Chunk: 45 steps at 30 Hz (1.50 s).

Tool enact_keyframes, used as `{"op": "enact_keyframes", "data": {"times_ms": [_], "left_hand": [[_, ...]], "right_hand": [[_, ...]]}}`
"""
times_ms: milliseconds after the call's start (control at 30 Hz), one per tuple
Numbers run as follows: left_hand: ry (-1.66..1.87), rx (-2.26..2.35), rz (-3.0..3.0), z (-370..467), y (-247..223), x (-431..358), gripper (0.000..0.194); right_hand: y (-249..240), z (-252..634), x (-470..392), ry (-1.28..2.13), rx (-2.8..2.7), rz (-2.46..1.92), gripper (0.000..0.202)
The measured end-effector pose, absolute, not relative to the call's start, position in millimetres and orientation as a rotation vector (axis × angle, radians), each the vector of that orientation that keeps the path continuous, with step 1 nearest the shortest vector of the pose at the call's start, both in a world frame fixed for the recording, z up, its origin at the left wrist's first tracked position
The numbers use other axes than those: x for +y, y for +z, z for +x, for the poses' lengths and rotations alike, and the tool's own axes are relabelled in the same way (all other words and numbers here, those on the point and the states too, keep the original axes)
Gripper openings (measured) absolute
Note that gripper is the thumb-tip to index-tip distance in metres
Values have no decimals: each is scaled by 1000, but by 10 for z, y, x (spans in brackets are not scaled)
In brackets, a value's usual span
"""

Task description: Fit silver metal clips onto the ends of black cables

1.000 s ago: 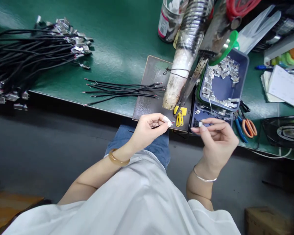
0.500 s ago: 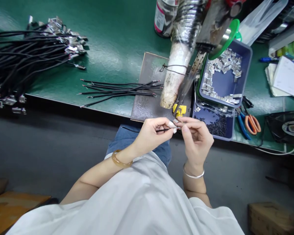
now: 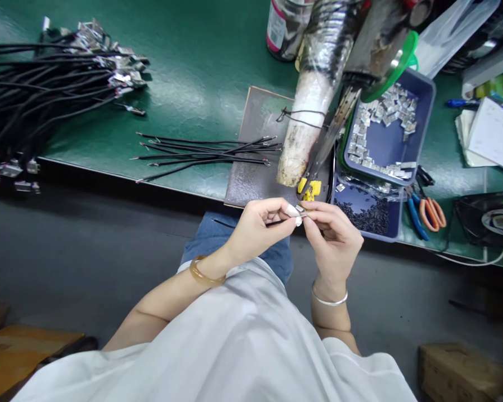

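Note:
My left hand is closed in a pinch on a thin black cable, whose free end trails out over my lap. White wraps cover the tips of its thumb and index finger. Against those fingertips shows a small silver metal connector. My right hand meets the left at the fingertips, thumb and index finger pressed together at the cable's end; what exactly they pinch is too small to make out. Just beyond the hands, a soldering iron slants down to a yellow clip on a dark board.
Several black cables lie across the bench and board. A large cable bundle with metal connectors is at left. A wrapped hose hangs over the board. At right are a bin of metal shells, a lower bin of black pieces, and orange-handled scissors.
My right fingertips have moved slightly left and closed in on the cable's end beside my left fingers. The view has shifted a little.

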<state>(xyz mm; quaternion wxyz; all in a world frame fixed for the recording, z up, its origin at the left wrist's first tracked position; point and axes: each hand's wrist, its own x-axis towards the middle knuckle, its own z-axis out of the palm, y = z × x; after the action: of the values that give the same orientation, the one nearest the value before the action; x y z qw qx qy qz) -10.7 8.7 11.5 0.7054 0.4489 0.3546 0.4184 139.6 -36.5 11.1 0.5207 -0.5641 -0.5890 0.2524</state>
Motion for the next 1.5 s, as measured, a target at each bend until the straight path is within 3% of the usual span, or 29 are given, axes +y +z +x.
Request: {"op": "enact_keyframes", "data": {"times_ms": [333, 633, 833, 1067, 1500], "left_hand": [[807, 799, 1061, -144, 87, 116, 12], [715, 610, 874, -194, 95, 122, 24], [884, 785, 897, -187, 78, 121, 16], [950, 839, 947, -150, 93, 133, 9], [947, 866, 958, -139, 118, 151, 8]], "right_hand": [[219, 1422, -413, 320, -1744, -1445, 18], [33, 1496, -308, 967, -1317, -1246, 6], [97, 1394, -347, 497, -1229, -1352, 9], [135, 1362, -434, -28, -1571, -1290, 24], [-15, 1335, -381, 315, -1351, -1297, 10]]}}
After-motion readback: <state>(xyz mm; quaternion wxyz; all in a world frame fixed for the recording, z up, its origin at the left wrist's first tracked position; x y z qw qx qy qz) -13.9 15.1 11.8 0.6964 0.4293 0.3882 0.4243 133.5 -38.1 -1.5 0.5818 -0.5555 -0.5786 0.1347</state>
